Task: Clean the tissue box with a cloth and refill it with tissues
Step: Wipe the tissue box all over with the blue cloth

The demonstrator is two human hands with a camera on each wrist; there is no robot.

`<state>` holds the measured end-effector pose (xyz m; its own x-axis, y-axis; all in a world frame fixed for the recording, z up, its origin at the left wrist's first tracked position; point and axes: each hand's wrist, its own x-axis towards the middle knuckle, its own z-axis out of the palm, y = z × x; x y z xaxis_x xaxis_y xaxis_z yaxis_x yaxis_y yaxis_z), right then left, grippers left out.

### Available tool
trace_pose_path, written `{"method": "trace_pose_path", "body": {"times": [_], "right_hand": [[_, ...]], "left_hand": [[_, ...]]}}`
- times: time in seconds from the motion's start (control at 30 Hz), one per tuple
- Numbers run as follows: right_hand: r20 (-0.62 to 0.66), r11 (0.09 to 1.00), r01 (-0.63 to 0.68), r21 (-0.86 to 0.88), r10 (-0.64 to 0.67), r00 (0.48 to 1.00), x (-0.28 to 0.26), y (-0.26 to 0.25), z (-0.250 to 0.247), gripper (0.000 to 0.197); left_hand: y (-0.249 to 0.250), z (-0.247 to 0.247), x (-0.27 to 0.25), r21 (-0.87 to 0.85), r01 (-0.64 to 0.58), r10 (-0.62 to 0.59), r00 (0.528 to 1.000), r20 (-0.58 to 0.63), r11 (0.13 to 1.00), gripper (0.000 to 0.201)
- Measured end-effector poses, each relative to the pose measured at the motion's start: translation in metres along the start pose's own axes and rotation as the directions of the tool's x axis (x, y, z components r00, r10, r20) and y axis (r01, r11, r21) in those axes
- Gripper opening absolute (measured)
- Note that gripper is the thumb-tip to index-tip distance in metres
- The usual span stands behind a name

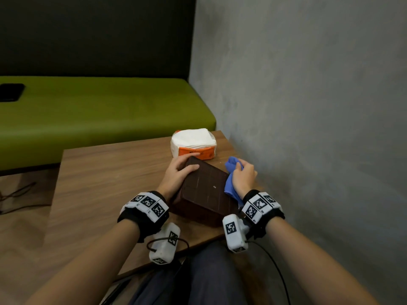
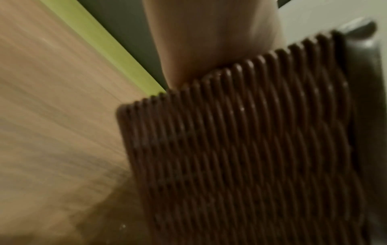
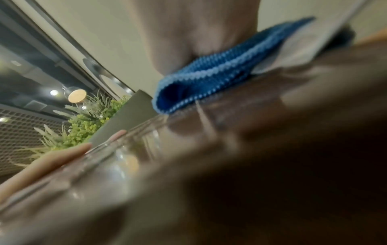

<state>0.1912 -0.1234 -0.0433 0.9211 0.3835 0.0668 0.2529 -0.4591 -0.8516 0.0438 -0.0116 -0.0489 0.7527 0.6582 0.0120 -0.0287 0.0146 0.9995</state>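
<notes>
text: none legible | tissue pack (image 1: 193, 143) orange label: print too blurred

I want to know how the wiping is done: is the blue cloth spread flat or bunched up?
Bunched up. The right hand grips the blue cloth in folds against the tissue box's right side.

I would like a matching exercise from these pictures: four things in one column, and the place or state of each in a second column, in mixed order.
Things:
1. tissue box
2. blue cloth
3. pack of tissues
4. dark flat object

Places or states:
A. on the green bench
B. on the table, behind the box
C. held by the left hand
D. gripped by the right hand

Pairs: 1-C, 2-D, 3-B, 4-A
</notes>
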Motion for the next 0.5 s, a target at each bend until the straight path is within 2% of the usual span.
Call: {"method": "trace_pose_path", "body": {"times": [0.07, 0.1, 0.17, 0.23, 0.27, 0.37, 0.5], "right_hand": [[-0.001, 0.995, 0.096, -0.012, -0.096, 0.995, -0.005, 0.001, 0.005, 0.031], [-0.008, 0.983, 0.184, -0.021, -0.185, 0.983, -0.01, -0.001, 0.006, 0.031], [0.021, 0.917, 0.392, -0.07, -0.392, 0.92, -0.024, -0.002, 0.008, 0.031], [0.137, 0.827, 0.535, -0.171, -0.518, 0.844, -0.04, -0.002, 0.01, 0.032], [0.192, 0.797, 0.567, -0.208, -0.535, 0.823, -0.045, -0.002, 0.01, 0.032], [0.271, 0.783, 0.565, -0.26, -0.503, 0.821, -0.04, -0.002, 0.014, 0.034], [0.346, 0.731, 0.609, -0.308, -0.51, 0.787, -0.032, -0.003, 0.025, 0.036]], "left_hand": [[0.0, -0.003, 0.004, -0.044, 0.002, -0.003, 1.0, -0.016, 0.999, 0.026], [0.0, -0.004, 0.005, -0.065, 0.011, -0.013, 1.0, -0.024, 0.998, 0.024], [-0.003, -0.008, 0.007, -0.095, 0.031, -0.034, 0.999, -0.035, 0.995, 0.016], [-0.01, -0.011, 0.008, -0.103, 0.048, -0.054, 0.997, -0.057, 0.994, 0.013], [-0.014, -0.012, 0.008, -0.09, 0.042, -0.049, 0.996, -0.069, 0.995, 0.013], [-0.027, -0.013, 0.001, -0.019, 0.014, -0.016, 0.995, -0.103, 1.0, 0.017], [-0.033, -0.02, -0.008, 0.21, -0.049, 0.07, 0.993, -0.094, 0.977, 0.028]]}}
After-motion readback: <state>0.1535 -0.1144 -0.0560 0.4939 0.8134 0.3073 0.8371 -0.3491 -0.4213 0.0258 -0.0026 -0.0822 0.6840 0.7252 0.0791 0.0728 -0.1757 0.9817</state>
